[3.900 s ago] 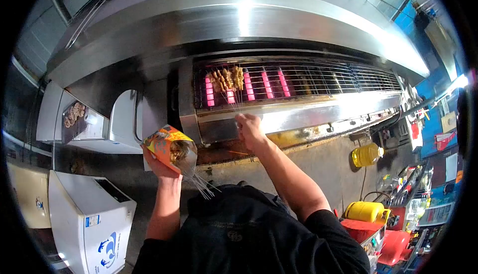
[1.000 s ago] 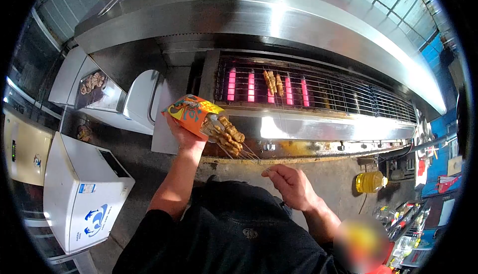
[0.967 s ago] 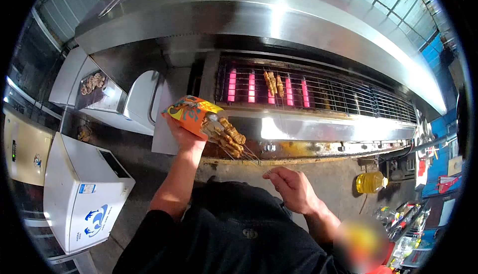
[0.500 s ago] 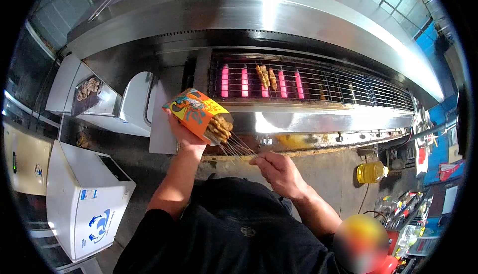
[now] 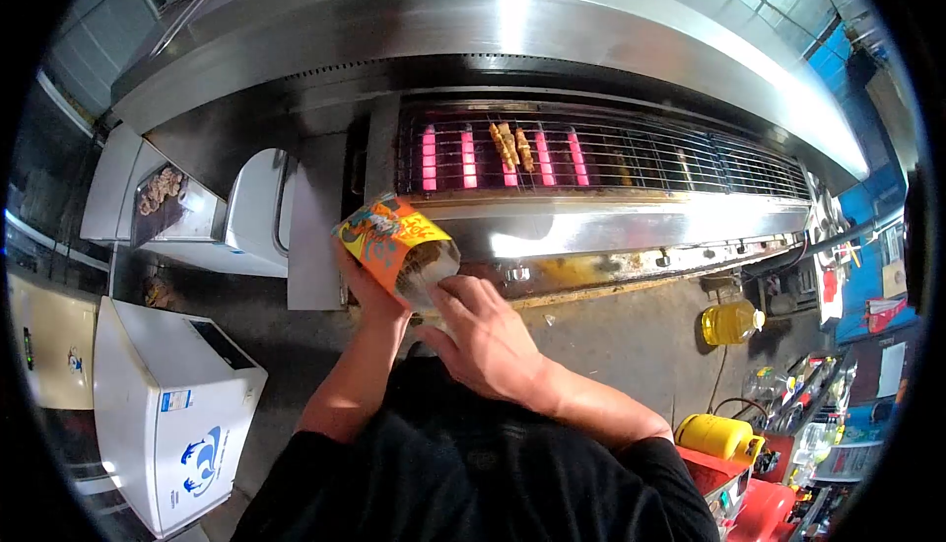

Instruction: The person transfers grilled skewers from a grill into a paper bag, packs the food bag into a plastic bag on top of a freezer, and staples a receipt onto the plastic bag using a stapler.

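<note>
My left hand (image 5: 372, 286) is closed around an orange paper bag (image 5: 379, 237) with yellow lettering and a cartoon print, tilted with its mouth toward the right. Browned meat shows dimly inside the bag. At the mouth, my right hand (image 5: 488, 340) has its fingers on the lower rim, with the thumb below. Any sticks by those fingers are hidden. Beyond the hands, a few meat skewers (image 5: 507, 146) lie on the grill grate (image 5: 650, 158) above glowing pink heating bars (image 5: 469, 160).
A steel hood (image 5: 512, 20) overhangs the grill. To the left are a tray of meat pieces (image 5: 160, 192) and a white appliance (image 5: 182, 404). An oil jug (image 5: 729, 325) and a yellow gas cylinder (image 5: 717, 438) stand on the right.
My right hand has moved left from the fanned stick ends to the bag's mouth. The meat that stuck out is now deeper in the bag, and the sticks no longer show.
</note>
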Demonstrator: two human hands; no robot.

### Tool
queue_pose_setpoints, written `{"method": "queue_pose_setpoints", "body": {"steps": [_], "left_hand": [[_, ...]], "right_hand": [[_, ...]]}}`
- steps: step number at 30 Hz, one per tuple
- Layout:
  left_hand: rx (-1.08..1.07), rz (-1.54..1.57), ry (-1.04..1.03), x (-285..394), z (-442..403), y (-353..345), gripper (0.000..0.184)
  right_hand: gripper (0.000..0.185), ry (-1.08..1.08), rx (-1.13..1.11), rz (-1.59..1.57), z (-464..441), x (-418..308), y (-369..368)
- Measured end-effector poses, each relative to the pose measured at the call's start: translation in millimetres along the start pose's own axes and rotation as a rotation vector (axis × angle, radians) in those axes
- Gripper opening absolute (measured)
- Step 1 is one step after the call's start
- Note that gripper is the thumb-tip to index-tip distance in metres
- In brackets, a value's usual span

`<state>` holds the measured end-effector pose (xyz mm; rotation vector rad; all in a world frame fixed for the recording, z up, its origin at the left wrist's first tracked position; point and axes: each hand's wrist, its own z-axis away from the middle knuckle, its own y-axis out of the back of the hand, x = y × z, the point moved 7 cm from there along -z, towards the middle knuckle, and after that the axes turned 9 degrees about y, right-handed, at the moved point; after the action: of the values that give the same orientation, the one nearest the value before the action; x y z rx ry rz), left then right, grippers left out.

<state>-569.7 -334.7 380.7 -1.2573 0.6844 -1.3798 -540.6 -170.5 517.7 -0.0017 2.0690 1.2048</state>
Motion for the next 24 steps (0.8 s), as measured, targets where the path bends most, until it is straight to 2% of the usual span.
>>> {"method": "queue_pose_setpoints", "body": {"steps": [2, 4, 6, 8, 9, 10, 12, 13, 15, 20, 22, 24], "left_hand": [[0.028, 0.012, 0.004, 5, 5, 2, 0.075], [0.038, 0.027, 0.024, 10, 8, 7, 0.077], [-0.077, 0.004, 0.001, 15, 6, 9, 0.078], [-0.025, 0.032, 0.001, 16, 4, 12, 0.078], [-0.024, 0.037, -0.007, 17, 4, 13, 0.077], [-0.02, 0.041, -0.013, 18, 5, 14, 0.076], [-0.011, 0.044, 0.005, 18, 7, 8, 0.075], [0.006, 0.048, 0.024, 17, 8, 7, 0.075], [0.001, 0.034, 0.019, 16, 6, 8, 0.074], [-0.003, 0.009, -0.006, 20, 12, 5, 0.072], [-0.026, -0.004, -0.023, 24, 12, 12, 0.072], [-0.083, -0.03, -0.032, 30, 10, 19, 0.072]], "right_hand": [[0.036, 0.076, 0.214, -0.04, 2, 6, 38], [0.039, -0.198, 0.368, -0.115, 11, 62, 58], [0.047, -0.443, 0.447, 0.126, 20, 133, 58], [0.057, -0.509, 0.359, 0.415, 27, 179, 42], [0.059, -0.467, 0.352, 0.467, 29, 196, 28], [0.059, -0.469, 0.354, 0.468, 30, 204, 21], [0.051, -0.577, 0.237, 0.21, 19, 221, -3], [0.041, -0.602, 0.229, 0.291, 10, 207, 2], [0.039, -0.607, 0.198, 0.361, 1, 209, 6], [0.046, -0.57, 0.079, 0.574, -1, 224, 23], [0.042, -0.545, 0.14, 0.559, 0, 221, 39], [0.036, -0.518, 0.244, 0.214, -1, 225, 45]]}}
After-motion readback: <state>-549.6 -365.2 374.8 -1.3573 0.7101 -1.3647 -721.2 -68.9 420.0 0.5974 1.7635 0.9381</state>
